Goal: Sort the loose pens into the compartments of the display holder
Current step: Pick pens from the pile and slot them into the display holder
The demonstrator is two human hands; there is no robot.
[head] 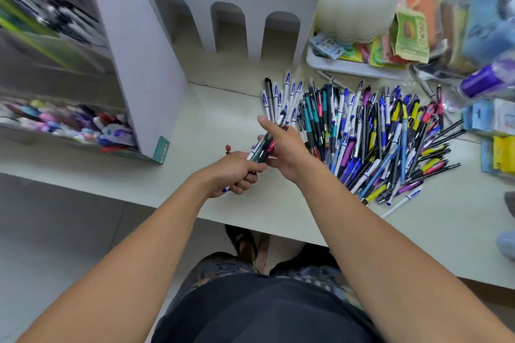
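I am holding a bundle of pens [262,147] between both hands above the table [211,108]. My left hand [237,172] is gripping the lower end of the bundle, fingers curled around it, and a blue tip is sticking out below my fist. My right hand [281,145] is wrapping the upper part of the same bundle, with my thumb pointing up and away from me; a black pen end is poking out beyond my fingers. In the bundle I am seeing white, red, teal and black barrels.

The pile [376,136] of loose pens is lying on the table just to the right of my hands, fanned out in many colours, with a row of white pens [284,97] at its left edge. The holder [69,86] is standing at the far left, its compartments blurred; the lower one is showing mixed purple, pink and white items. A white stand [228,3] with three arched slots is sitting behind the pile, and a tray [356,67] of packets is lying to the right of it.
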